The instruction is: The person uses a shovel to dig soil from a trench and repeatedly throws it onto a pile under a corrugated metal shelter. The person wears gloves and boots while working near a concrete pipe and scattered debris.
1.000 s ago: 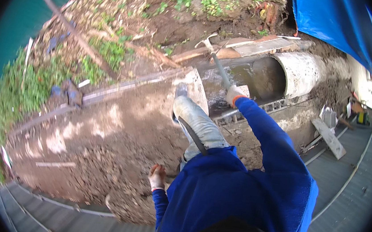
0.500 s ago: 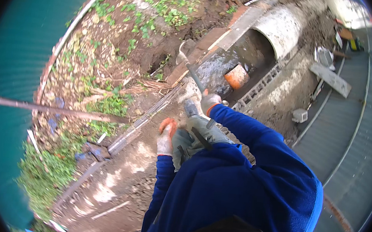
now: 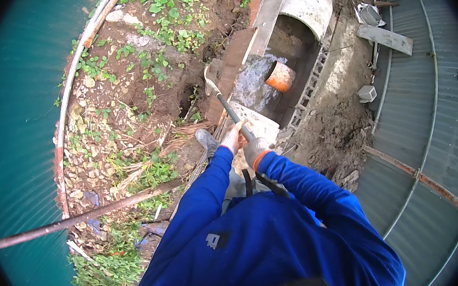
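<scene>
A shovel (image 3: 229, 107) with a dark handle slants up and to the left, its curved pale head over the earth beside a brown board. My left hand (image 3: 232, 138), in a pale work glove, is closed round the handle. Just to its right my right hand (image 3: 255, 150), gloved with an orange cuff, grips the handle nearer my body. Beyond the hands lies a pit with murky water (image 3: 253, 87), where an orange-and-white cylindrical container (image 3: 281, 77) rests on its side. My left boot (image 3: 206, 141) stands left of the hands.
A large pale concrete pipe (image 3: 308, 4) opens into the pit; hollow blocks (image 3: 302, 105) line its right side. Brown boards (image 3: 229, 74) edge its left. A rusty bar (image 3: 118, 207) crosses the planted ground. Metal sheeting (image 3: 444, 141) stands right, green sheeting (image 3: 16, 122) left.
My left hand has come from beside my leg onto the shovel's handle, next to my right hand. The view has shifted, and the left boot shows farther left.
</scene>
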Demonstrator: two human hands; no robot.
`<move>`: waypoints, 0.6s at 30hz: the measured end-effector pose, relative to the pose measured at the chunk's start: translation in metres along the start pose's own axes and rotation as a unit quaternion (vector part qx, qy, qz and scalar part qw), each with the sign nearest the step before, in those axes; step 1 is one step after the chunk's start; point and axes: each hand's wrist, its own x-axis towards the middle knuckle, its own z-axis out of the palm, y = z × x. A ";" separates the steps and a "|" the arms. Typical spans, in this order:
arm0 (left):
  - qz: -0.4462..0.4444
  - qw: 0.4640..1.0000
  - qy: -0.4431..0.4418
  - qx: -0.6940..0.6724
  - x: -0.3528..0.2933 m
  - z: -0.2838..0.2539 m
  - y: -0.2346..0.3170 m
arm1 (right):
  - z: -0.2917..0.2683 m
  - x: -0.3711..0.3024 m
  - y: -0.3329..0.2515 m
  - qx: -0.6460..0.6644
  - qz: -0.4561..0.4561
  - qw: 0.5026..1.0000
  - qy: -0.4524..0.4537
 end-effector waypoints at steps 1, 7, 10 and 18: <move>-0.019 0.998 -0.037 -0.056 0.011 0.001 0.010 | -0.019 -0.002 -0.012 -0.018 -0.007 0.999 -0.042; -0.049 0.996 -0.033 -0.070 0.051 -0.014 0.040 | -0.113 -0.053 -0.019 0.223 0.012 0.975 0.000; -0.010 0.998 0.002 -0.060 0.061 -0.017 0.039 | -0.089 -0.107 -0.003 0.394 0.068 0.831 0.387; -0.057 0.995 0.063 -0.059 0.095 -0.015 0.041 | -0.001 -0.080 -0.024 0.688 0.176 0.618 0.338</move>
